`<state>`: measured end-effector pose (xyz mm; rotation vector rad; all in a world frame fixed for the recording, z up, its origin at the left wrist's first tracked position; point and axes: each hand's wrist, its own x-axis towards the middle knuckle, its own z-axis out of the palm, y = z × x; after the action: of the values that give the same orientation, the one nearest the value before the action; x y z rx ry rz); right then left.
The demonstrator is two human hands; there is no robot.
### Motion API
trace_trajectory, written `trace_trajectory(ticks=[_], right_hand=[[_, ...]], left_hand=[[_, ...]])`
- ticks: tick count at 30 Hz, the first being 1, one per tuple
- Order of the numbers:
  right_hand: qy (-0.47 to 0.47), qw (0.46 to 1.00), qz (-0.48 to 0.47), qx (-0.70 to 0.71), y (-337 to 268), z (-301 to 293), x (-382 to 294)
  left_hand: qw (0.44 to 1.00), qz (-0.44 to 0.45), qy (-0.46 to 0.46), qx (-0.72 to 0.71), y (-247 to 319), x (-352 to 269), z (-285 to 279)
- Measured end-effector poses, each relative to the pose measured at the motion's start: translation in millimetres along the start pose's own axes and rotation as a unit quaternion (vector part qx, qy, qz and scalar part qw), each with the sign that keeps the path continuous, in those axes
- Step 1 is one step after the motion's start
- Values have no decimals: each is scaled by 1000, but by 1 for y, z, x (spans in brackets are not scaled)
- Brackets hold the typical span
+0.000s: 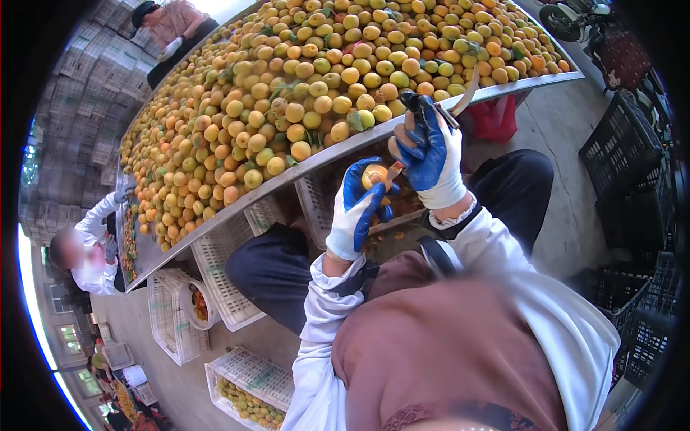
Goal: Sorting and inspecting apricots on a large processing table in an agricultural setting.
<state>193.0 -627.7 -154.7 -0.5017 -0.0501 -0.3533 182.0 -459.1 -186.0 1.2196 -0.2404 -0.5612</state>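
My left hand [356, 207], in a white knit glove with a blue coated palm, holds a yellow apricot [373, 176] in its fingertips, just below the table's near edge. Against the fruit's right side lies a small orange-tinted blade [396, 170]. My right hand [428, 153], gloved the same way, grips a small knife, mostly hidden by the fingers. A black piece [411, 100] and a metal piece [447, 116] show at its raised fingers; how they join the blade I cannot tell. Apricots [302, 116] heap the metal-rimmed table [302, 175] before me.
A curved pale strip [468, 94] rises at the rim beside my right hand. White plastic crates [223, 275] and a bucket [199, 307] stand left; black crates [620, 145] stand right. One person [172, 32] is across the table, another [89, 250] at its left end.
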Motion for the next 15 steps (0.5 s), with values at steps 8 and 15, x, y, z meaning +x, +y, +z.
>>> trace_trajectory(ticks=[8, 15], right_hand=[[4, 995, -81, -58, 4, 4, -12], [-71, 967, -203, -134, 14, 5, -18]], left_hand=[[999, 22, 31, -1, 0, -3, 22], [988, 102, 115, 29, -20, 11, 36]])
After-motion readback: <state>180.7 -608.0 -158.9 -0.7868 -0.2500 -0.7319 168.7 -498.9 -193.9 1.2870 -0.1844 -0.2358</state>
